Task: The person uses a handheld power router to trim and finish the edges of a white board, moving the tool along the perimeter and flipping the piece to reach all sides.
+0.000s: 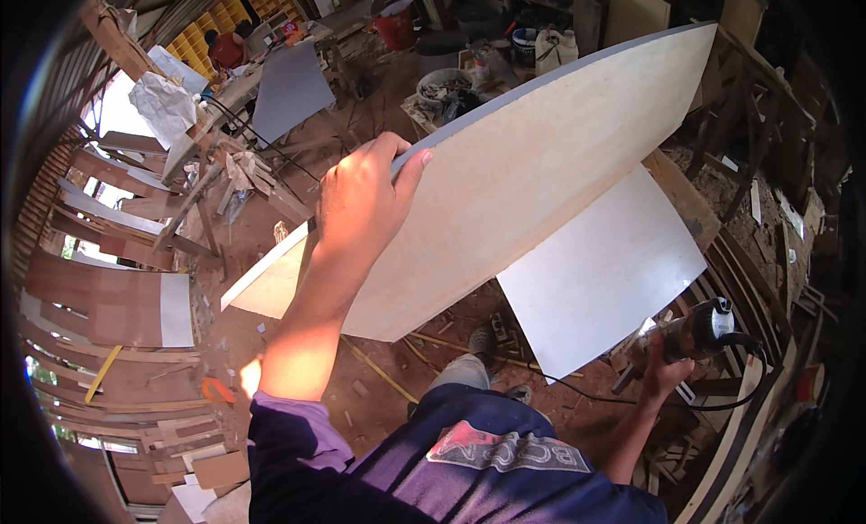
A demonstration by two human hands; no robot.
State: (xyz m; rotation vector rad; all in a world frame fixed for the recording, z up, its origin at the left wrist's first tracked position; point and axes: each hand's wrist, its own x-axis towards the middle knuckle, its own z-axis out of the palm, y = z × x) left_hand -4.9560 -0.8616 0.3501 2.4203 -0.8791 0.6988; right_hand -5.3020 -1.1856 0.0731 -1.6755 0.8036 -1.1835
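Observation:
My left hand point(370, 190) is closed over the top edge of a large pale board point(541, 181) with a grey edge, which stands tilted across the middle of the view. My right hand point(666, 366) grips a corded power tool point(702, 330), black with a silvery top, at the lower right. A glossy white sheet point(595, 280) lies flat beside the board's lower edge, and the tool is near its front corner. The tool's black cord loops down and runs left under the sheet.
A person in red point(225, 50) is at a far workbench by a grey panel point(293, 91). Buckets point(442, 96) and containers crowd the back. Stacked boards point(126, 307) line the left; timber strips point(740, 434) run along the right. Yellow strips lie on the dirt floor point(253, 235).

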